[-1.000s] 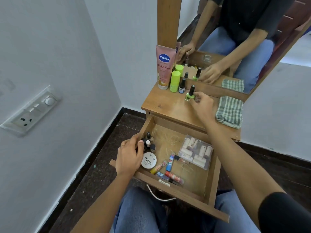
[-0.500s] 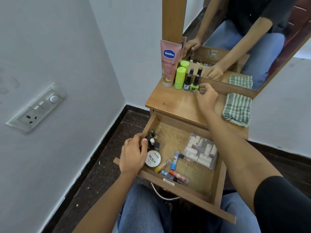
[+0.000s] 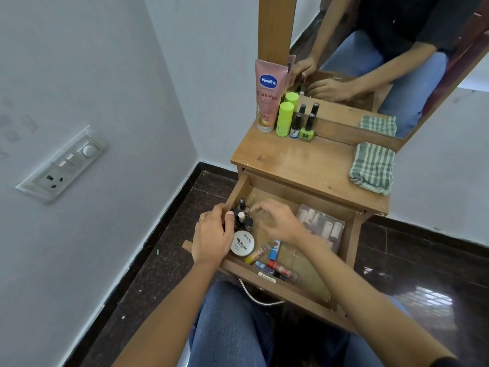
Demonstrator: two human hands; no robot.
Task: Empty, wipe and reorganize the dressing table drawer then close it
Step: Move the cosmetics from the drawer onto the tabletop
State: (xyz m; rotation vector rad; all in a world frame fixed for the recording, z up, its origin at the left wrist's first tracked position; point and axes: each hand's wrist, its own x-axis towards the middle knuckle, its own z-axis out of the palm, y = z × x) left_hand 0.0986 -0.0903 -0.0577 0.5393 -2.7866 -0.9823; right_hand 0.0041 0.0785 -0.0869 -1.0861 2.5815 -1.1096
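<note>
The wooden drawer is pulled out and holds nail polish bottles at its left, a round white nail polish remover tub, several lip balm sticks and a clear plastic case. My left hand grips the drawer's left wall beside the bottles. My right hand hovers blurred over the drawer's middle, fingers spread, holding nothing. On the tabletop stand a pink Vaseline tube, a green bottle, a dark nail polish and a green nail polish.
A folded green checked cloth lies at the tabletop's right. A mirror rises behind the tabletop. A switch plate sits on the left wall. My jeans-clad knees are under the drawer, over a dark floor.
My right hand let go of the green nail polish on the tabletop beside the dark one and came down over the drawer. My left hand stayed on the drawer's left wall.
</note>
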